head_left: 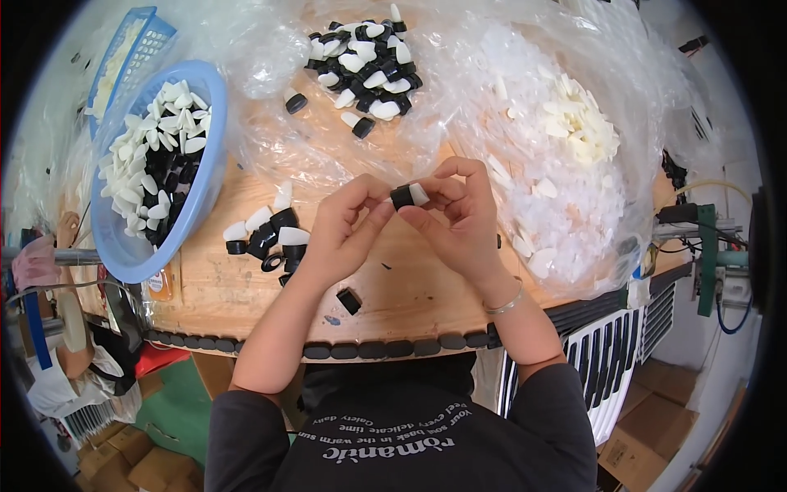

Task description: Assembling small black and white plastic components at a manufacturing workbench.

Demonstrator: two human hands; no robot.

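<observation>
In front of me, over the middle of the table, both hands hold one small part between the fingertips. It is a short black cap (401, 198) with a white rounded piece (419, 193) standing out of its right end. My left hand (343, 232) pinches the black cap's side with thumb and forefinger. On the right, my right hand (464, 220) closes its thumb and fingers around the white end. A loose black cap (349, 301) lies below my hands. Left of my left wrist sits a small cluster of black caps (262, 240), several with white pieces in them.
Joined black-and-white parts form a pile (365, 61) at the back. A blue basin (215, 98) holds more at left, beside a blue basket (160, 37). Loose white pieces (582, 123) cover plastic film at right. Black pieces line the table's front edge (373, 350). Another person's hand (67, 225) shows far left.
</observation>
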